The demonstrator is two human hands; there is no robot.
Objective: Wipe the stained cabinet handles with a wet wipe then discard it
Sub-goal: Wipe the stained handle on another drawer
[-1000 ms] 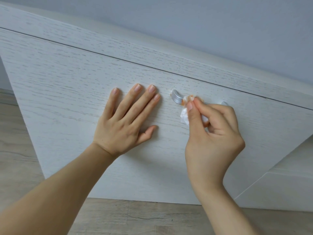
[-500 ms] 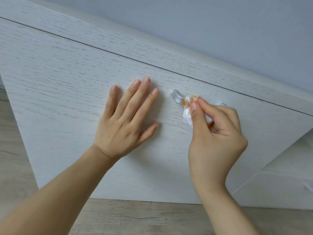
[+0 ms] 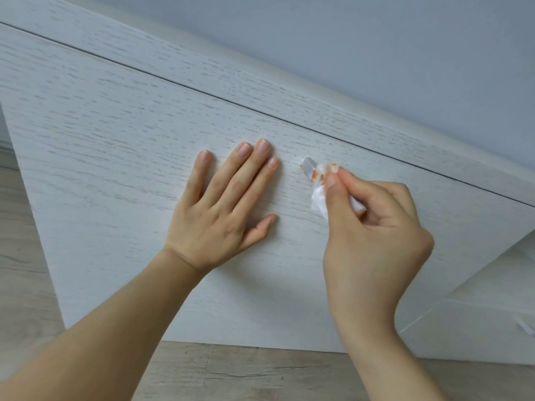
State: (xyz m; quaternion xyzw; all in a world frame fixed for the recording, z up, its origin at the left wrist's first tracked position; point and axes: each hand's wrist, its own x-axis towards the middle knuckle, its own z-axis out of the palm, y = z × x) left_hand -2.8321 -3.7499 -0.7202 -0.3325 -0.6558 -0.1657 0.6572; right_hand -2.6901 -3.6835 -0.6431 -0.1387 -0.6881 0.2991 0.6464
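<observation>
A crumpled white wet wipe (image 3: 318, 195), already blotched orange, is pinched by the right hand (image 3: 373, 241) against the curved silver metal cabinet handle (image 3: 308, 167). The white wood-grain drawer front (image 3: 115, 169) is braced by the flat, outspread left hand (image 3: 223, 209). Wiping appears unfinished; discarding remains.

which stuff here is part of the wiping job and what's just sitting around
In the job:
- wet wipe, orange-stained, pinched by the right hand
- metal cabinet handle
- left hand, flat on the white cabinet front

Just around:
- wooden floor
- wall
- lower cabinet panel
</observation>
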